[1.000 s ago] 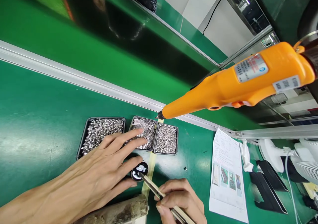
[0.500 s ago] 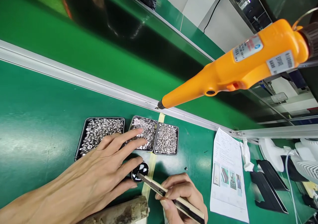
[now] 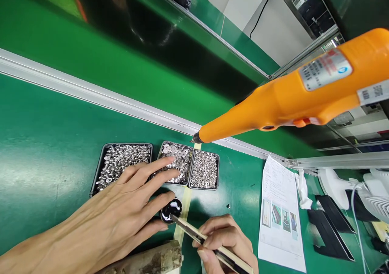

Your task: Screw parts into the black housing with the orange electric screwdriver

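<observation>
My left hand (image 3: 121,213) lies flat on the green bench with fingers spread, its fingertips over the middle tray of washers (image 3: 179,162) and beside a small round black part (image 3: 171,210). My right hand (image 3: 226,239) pinches a thin cream-handled tool (image 3: 194,233) like a pen, with the tool's tip resting on the black part. Left of the washers stands a tray of screws (image 3: 121,160), and to their right a tray of small nuts (image 3: 204,169).
An orange electric screwdriver (image 3: 288,99) hangs above the bench, tip near the aluminium rail (image 3: 91,95). A printed instruction sheet (image 3: 279,213) lies to the right, with a white fan (image 3: 364,193) and black pieces beyond. A rough brownish block (image 3: 148,262) sits at the bottom edge.
The hanging screwdriver has swung, first up and then back down to the right. My right hand shifted slightly on the tool; the tip stays on the black part. The left hand has not moved.
</observation>
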Tool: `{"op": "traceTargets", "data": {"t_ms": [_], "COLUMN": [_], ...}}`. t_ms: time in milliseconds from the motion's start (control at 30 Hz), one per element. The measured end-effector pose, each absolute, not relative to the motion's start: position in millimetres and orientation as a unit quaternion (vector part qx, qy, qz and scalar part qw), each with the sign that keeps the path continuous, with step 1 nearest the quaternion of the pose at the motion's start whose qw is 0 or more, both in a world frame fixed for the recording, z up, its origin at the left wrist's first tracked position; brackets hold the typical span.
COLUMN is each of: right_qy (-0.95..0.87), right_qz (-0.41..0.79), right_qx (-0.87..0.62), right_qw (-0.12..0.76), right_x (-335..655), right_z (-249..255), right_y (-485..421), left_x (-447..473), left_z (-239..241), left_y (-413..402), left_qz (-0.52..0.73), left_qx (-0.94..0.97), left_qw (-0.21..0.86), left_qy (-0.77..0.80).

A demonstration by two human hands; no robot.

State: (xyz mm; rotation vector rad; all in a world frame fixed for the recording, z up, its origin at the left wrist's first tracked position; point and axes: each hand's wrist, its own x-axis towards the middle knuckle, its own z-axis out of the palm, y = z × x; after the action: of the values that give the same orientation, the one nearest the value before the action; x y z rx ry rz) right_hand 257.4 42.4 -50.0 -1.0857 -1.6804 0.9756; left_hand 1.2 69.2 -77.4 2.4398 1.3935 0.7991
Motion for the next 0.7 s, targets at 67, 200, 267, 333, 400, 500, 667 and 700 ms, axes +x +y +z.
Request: {"op": "traceTargets", "data": {"t_ms": [67, 200, 267, 333, 400, 500, 667, 700], "right_qy": [-0.667, -0.634, -0.618, -0.611, -0.614, -0.625, -0.639, -0.641], "right_qz": [0.406, 0.436, 0.458, 0.473, 0.471, 0.459, 0.433, 0.43], "right_qx": [-0.438, -0.441, -0.442, -0.44, -0.437, -0.434, -0.438, -0.438], "right_qw": [0.446, 0.462, 0.461, 0.458, 0.459, 0.459, 0.461, 0.461], "right_x": [258.3, 260.6, 261.4, 261.9, 262.5, 264.2, 268.5, 268.8], "right_z": [-53.6, -59.3, -59.4, -58.1, -56.9, -57.8, -64.8, -66.2], "right_y": [43.4, 48.4, 51.9, 54.6, 55.6, 53.3, 45.0, 43.8], "left_x": [0.0, -2.1, -2.2, -1.8, -0.8, 1.0, 4.1, 4.4], "left_z": [-77.5, -77.1, -76.4, -75.6, -75.1, -75.0, -74.0, -73.6], "left_y": [70.3, 70.1, 68.9, 67.8, 67.4, 68.3, 68.9, 68.7], "left_qz": [0.269, 0.26, 0.263, 0.265, 0.257, 0.245, 0.253, 0.251], "left_qx": [0.829, 0.832, 0.831, 0.83, 0.832, 0.84, 0.841, 0.841], "left_qw": [0.116, 0.114, 0.109, 0.107, 0.106, 0.092, 0.085, 0.09], "left_qy": [0.477, 0.476, 0.477, 0.479, 0.481, 0.476, 0.47, 0.471]}}
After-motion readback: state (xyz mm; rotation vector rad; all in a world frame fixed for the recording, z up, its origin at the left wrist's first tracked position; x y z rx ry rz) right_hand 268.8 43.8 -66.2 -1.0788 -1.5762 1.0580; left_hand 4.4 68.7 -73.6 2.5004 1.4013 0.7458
